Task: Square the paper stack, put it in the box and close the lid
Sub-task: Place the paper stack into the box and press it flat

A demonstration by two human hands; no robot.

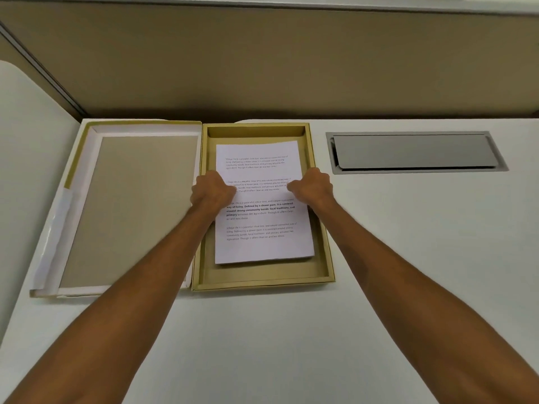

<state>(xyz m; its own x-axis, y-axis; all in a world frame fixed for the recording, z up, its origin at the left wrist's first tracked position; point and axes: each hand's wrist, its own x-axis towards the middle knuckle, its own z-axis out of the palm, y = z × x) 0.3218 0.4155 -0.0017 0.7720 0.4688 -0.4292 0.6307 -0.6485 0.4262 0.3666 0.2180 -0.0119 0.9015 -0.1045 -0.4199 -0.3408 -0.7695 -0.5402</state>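
Hands point(214, 189) apparently gripping flat paper stack point(262, 205)

place: office — white desk point(379, 258) | grey cable hatch point(415, 152) | tan partition panel point(262, 62)

You had the box point(264, 279) near the worktop's point(291, 345) far edge, its lid point(128, 205) lying open, touching its left side. The paper stack point(262, 246) lay inside the box. A cable hatch point(414, 153) sat right of the box, well apart, by the far edge.
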